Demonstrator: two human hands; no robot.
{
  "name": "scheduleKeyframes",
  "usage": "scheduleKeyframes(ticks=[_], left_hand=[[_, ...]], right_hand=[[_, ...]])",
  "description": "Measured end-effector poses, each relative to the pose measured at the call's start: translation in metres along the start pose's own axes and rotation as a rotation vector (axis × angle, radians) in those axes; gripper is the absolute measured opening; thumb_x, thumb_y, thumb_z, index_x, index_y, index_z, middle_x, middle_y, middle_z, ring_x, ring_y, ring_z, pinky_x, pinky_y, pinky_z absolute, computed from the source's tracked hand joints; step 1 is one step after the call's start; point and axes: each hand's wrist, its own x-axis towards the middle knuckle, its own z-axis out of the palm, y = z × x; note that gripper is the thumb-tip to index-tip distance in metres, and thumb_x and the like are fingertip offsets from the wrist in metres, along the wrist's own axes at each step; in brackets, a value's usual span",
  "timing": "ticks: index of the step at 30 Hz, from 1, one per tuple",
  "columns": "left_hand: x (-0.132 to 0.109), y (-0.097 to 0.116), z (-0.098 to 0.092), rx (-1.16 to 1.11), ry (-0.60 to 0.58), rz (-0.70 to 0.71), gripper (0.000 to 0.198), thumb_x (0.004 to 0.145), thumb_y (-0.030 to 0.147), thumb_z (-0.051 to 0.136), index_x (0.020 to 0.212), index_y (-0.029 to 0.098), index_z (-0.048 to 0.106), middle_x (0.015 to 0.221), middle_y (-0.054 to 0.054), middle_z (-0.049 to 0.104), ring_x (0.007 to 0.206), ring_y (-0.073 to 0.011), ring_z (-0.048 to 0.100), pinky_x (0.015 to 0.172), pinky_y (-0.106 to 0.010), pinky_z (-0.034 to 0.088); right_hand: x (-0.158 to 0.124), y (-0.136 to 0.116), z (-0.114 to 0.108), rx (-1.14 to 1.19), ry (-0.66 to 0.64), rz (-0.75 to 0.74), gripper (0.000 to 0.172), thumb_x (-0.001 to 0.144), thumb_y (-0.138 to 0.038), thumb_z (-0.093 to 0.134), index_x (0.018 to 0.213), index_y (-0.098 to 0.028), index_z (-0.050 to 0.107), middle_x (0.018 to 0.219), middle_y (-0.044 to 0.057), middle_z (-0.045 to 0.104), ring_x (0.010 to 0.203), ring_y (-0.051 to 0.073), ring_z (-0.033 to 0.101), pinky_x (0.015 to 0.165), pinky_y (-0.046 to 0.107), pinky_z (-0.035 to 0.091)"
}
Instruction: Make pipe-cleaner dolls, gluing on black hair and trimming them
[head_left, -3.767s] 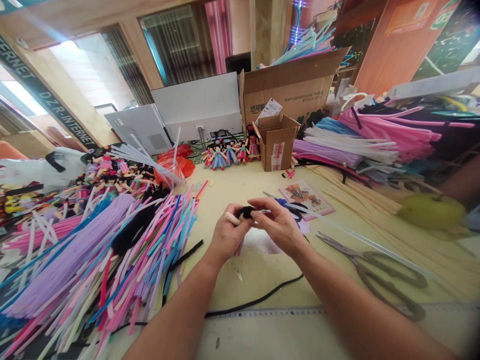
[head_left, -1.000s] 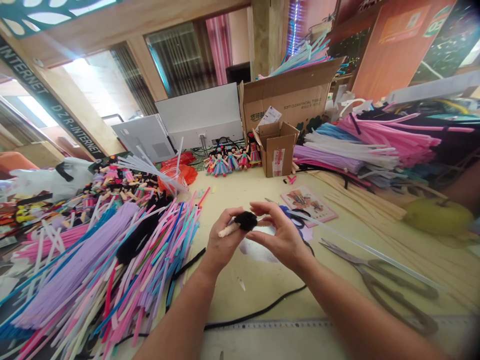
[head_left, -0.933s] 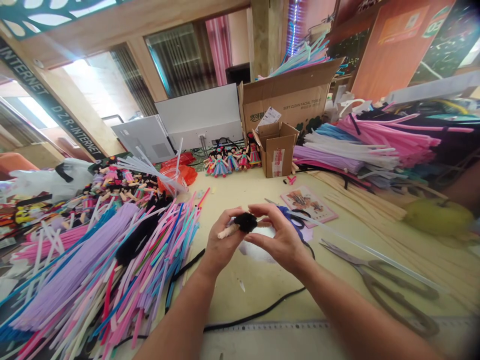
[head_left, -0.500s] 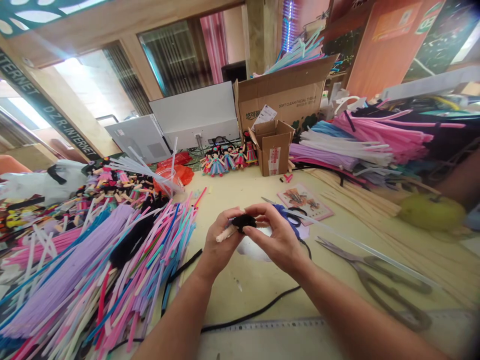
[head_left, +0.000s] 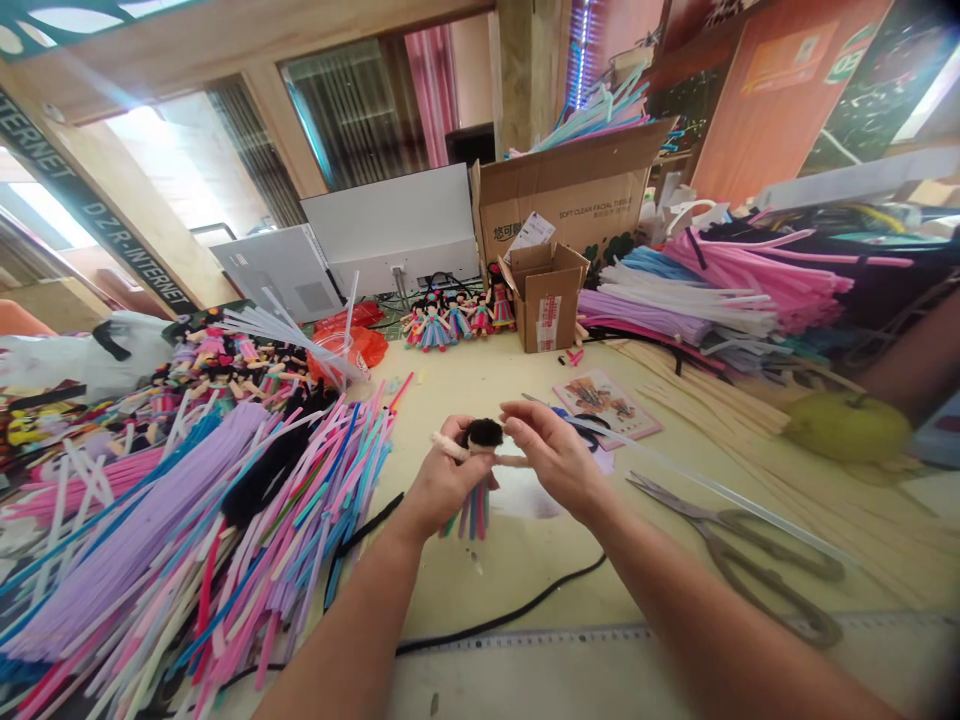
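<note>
A small pipe-cleaner doll point(head_left: 486, 436) with black fuzzy hair, cream arms and a striped skirt of several colours hangs over the table. My left hand point(head_left: 442, 478) is closed around its body, thumb across the front. One cream arm pokes out on the left; the other reaches right towards my right hand point(head_left: 559, 455). That hand is beside the doll's head, its fingers stretched out and holding nothing I can see. Whether its fingertips touch the hair, I cannot tell. Behind it lie blue-handled scissors point(head_left: 592, 428), partly hidden.
Large metal scissors point(head_left: 720, 525) lie to the right, near a ruler point(head_left: 547, 638) and a black cord point(head_left: 517, 615). Coloured pipe cleaners point(head_left: 142, 530) cover the left side. Finished dolls point(head_left: 433, 325) stand by a small cardboard box point(head_left: 545, 300). A green fruit point(head_left: 847, 425) sits at right.
The doll has been turned upright, so its striped skirt now shows below my left hand. My right hand has come off the black hair and moved slightly right.
</note>
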Motion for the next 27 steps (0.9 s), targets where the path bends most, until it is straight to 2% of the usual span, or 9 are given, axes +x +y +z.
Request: scheduleKeyframes(ticks=[3, 5, 9, 11, 15, 18, 20, 22, 27], left_hand=[[0.002, -0.001, -0.008, -0.114, 0.019, -0.049, 0.041, 0.077, 0.038, 0.071, 0.106, 0.020, 0.047, 0.084, 0.003, 0.058, 0.061, -0.0106, 0.062, 0.057, -0.023, 0.050], [0.003, -0.002, -0.012, -0.180, 0.046, -0.064, 0.044, 0.078, 0.047, 0.070, 0.104, 0.020, 0.049, 0.085, 0.001, 0.060, 0.062, -0.0111, 0.062, 0.055, -0.022, 0.048], [0.002, -0.003, -0.015, -0.234, 0.043, -0.072, 0.048, 0.081, 0.060, 0.060, 0.099, 0.015, 0.056, 0.087, -0.005, 0.065, 0.066, -0.0137, 0.064, 0.055, -0.023, 0.049], [0.000, -0.002, -0.015, -0.229, 0.022, -0.078, 0.049, 0.083, 0.059, 0.058, 0.102, 0.014, 0.059, 0.085, -0.006, 0.067, 0.068, -0.0142, 0.064, 0.057, -0.023, 0.049], [-0.008, 0.007, -0.010, -0.189, -0.017, -0.037, 0.051, 0.084, 0.057, 0.058, 0.112, 0.014, 0.061, 0.087, -0.006, 0.068, 0.069, -0.0141, 0.063, 0.058, -0.024, 0.048], [-0.016, 0.016, -0.002, -0.147, -0.058, 0.007, 0.050, 0.086, 0.055, 0.055, 0.114, 0.014, 0.061, 0.093, -0.007, 0.068, 0.072, -0.0143, 0.062, 0.064, -0.025, 0.049], [-0.022, 0.024, 0.004, -0.098, -0.083, 0.033, 0.046, 0.089, 0.053, 0.051, 0.113, 0.015, 0.062, 0.096, -0.007, 0.067, 0.075, -0.0150, 0.062, 0.068, -0.026, 0.049], [-0.030, 0.033, 0.009, -0.012, -0.103, 0.074, 0.043, 0.091, 0.050, 0.048, 0.112, 0.016, 0.062, 0.100, -0.008, 0.067, 0.078, -0.0163, 0.062, 0.071, -0.028, 0.049], [-0.060, 0.053, 0.015, 0.229, -0.112, 0.141, 0.039, 0.093, 0.047, 0.044, 0.108, 0.017, 0.064, 0.102, -0.009, 0.065, 0.087, -0.0201, 0.060, 0.075, -0.029, 0.048]], right_hand=[[-0.006, 0.001, -0.008, -0.272, 0.018, -0.016, 0.030, 0.089, -0.035, 0.054, 0.114, -0.019, 0.061, 0.109, 0.010, 0.067, 0.100, 0.023, 0.063, 0.085, 0.040, 0.052], [-0.023, -0.003, -0.019, -0.425, -0.009, -0.051, 0.029, 0.089, -0.032, 0.054, 0.114, -0.019, 0.062, 0.109, 0.011, 0.068, 0.099, 0.024, 0.063, 0.085, 0.041, 0.052], [-0.085, -0.014, -0.059, -0.672, -0.143, -0.102, 0.021, 0.093, -0.026, 0.048, 0.102, -0.023, 0.066, 0.103, 0.006, 0.069, 0.097, 0.022, 0.065, 0.086, 0.038, 0.052], [-0.121, -0.013, -0.089, -0.799, -0.135, -0.103, 0.022, 0.093, -0.026, 0.045, 0.098, -0.024, 0.067, 0.103, 0.006, 0.069, 0.097, 0.022, 0.065, 0.086, 0.037, 0.052], [-0.169, 0.016, -0.154, -1.089, 0.028, -0.071, 0.030, 0.092, -0.032, 0.045, 0.109, -0.021, 0.068, 0.119, 0.012, 0.066, 0.111, 0.028, 0.061, 0.097, 0.045, 0.049], [-0.177, 0.046, -0.183, -1.232, 0.057, -0.056, 0.039, 0.089, -0.031, 0.043, 0.116, -0.016, 0.066, 0.123, 0.017, 0.065, 0.114, 0.033, 0.060, 0.100, 0.051, 0.047], [-0.171, 0.057, -0.190, -1.281, 0.029, -0.057, 0.042, 0.084, -0.027, 0.045, 0.118, -0.013, 0.065, 0.121, 0.019, 0.066, 0.111, 0.034, 0.062, 0.097, 0.051, 0.048], [-0.164, 0.057, -0.190, -1.312, 0.001, -0.042, 0.046, 0.080, -0.024, 0.047, 0.121, -0.013, 0.064, 0.117, 0.018, 0.068, 0.105, 0.034, 0.064, 0.092, 0.050, 0.051], [-0.159, 0.029, -0.178, -1.268, -0.034, 0.084, 0.045, 0.072, -0.022, 0.052, 0.114, -0.016, 0.068, 0.100, 0.014, 0.072, 0.091, 0.033, 0.068, 0.081, 0.045, 0.053]])
